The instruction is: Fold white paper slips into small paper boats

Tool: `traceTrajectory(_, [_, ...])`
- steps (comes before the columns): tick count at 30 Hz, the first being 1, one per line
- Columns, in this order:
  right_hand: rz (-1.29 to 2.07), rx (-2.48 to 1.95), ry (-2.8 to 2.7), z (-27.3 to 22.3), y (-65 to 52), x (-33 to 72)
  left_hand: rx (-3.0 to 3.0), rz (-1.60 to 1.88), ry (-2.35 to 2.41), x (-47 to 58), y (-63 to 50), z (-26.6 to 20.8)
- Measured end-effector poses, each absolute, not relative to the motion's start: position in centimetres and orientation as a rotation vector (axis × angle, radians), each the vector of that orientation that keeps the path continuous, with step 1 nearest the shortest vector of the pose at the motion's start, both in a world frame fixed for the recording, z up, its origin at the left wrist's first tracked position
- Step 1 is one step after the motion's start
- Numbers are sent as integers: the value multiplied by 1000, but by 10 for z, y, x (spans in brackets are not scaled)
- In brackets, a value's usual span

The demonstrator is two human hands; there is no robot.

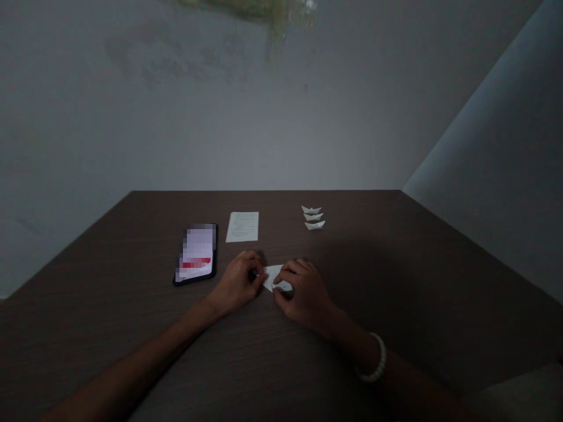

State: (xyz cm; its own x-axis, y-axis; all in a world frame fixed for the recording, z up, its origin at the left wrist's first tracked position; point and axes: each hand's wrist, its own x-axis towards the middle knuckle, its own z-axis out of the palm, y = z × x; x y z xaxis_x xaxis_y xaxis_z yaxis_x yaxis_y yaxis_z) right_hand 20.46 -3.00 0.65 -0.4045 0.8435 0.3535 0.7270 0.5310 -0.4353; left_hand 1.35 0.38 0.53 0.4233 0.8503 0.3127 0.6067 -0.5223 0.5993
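Observation:
A small folded piece of white paper (271, 275) lies low over the table between my two hands. My left hand (240, 281) pinches its left corner between thumb and index finger. From the right, my right hand (305, 293) grips the paper with thumb and fingers, its fingertips covering part of the folded edge. A white bracelet (379, 357) circles my right wrist. Faint print shows on the paper near my right fingertips.
Three small white paper boats (314, 217) stand in a row behind my right hand. A printed sheet (243, 227) lies behind my left hand, and a phone (196, 253) with its screen lit rests to the left. The brown table (153, 328) meets a wall at its far edge.

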Motion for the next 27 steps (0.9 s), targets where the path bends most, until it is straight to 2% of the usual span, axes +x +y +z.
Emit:
traceTrajectory(7, [292, -1072, -2419, 10, -29, 207, 2279, 855, 1243, 13, 3, 5])
traceTrajectory(27, [237, -1027, -2553, 16, -32, 212, 2319, 823, 1280, 13, 4, 3])
